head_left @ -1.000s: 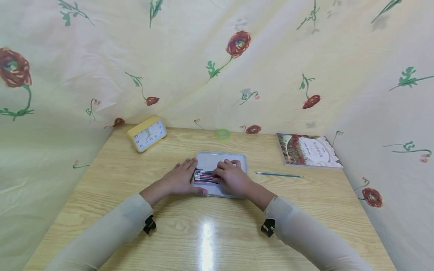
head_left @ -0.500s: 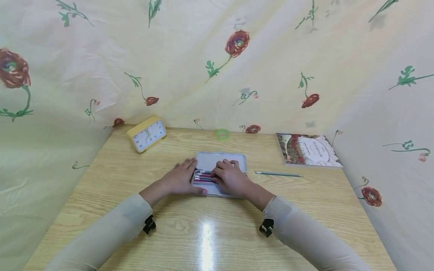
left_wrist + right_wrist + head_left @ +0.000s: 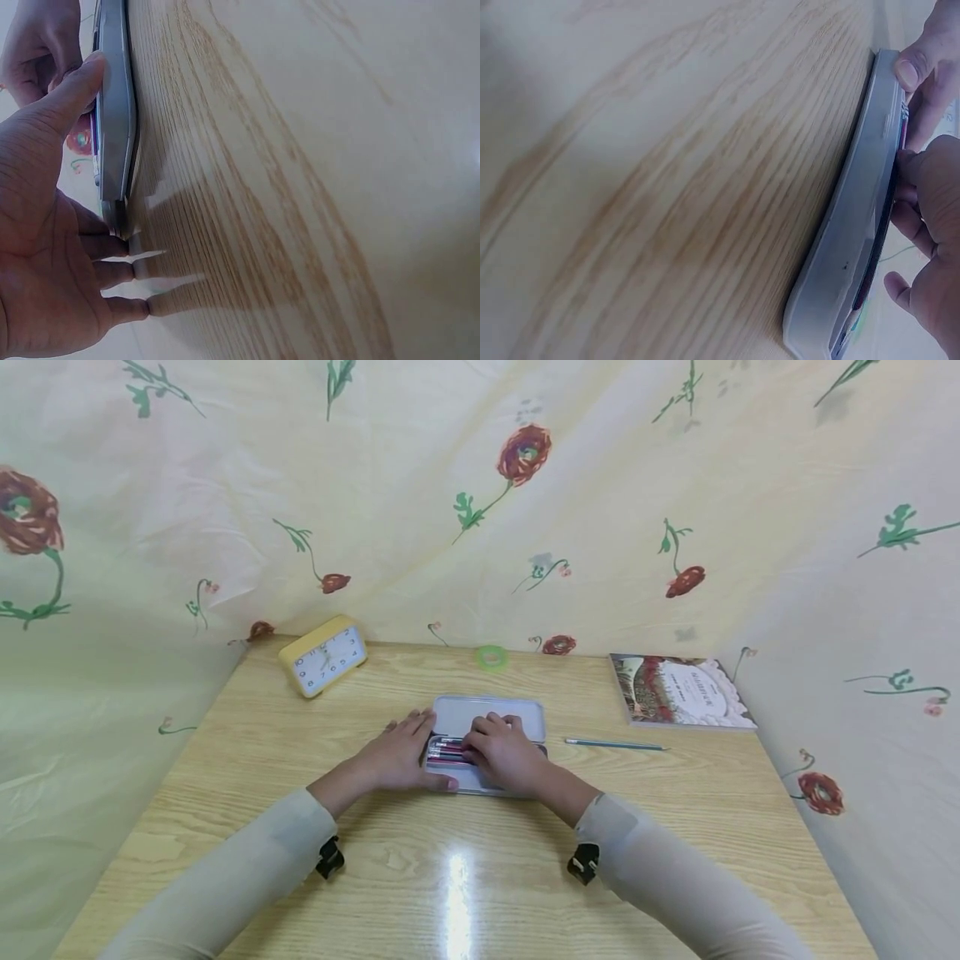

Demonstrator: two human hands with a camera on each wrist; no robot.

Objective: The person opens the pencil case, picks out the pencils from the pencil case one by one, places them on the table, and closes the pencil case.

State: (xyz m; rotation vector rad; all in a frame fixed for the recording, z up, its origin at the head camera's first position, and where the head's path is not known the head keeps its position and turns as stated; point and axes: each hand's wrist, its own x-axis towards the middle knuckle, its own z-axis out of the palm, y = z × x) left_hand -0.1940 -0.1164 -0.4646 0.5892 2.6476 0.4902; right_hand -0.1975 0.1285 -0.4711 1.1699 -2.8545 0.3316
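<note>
A pale grey metal pencil case lies with its lid folded back on the wooden table. Several pencils with red and dark barrels lie inside, side by side. My left hand steadies the case's left end: its fingers are spread straight behind the end and its thumb presses the front edge. In the left wrist view that thumb touches the case wall. My right hand reaches into the case with curled fingers and pinches at a pencil; the fingertips' exact hold is partly hidden.
A green pencil lies on the table right of the case. Farther back are a yellow alarm clock, a green tape ring and a book. A floral curtain surrounds the table.
My right hand has shifted slightly left along the pencils, and more of the case's right end shows. The left hand stays in place on the case.
</note>
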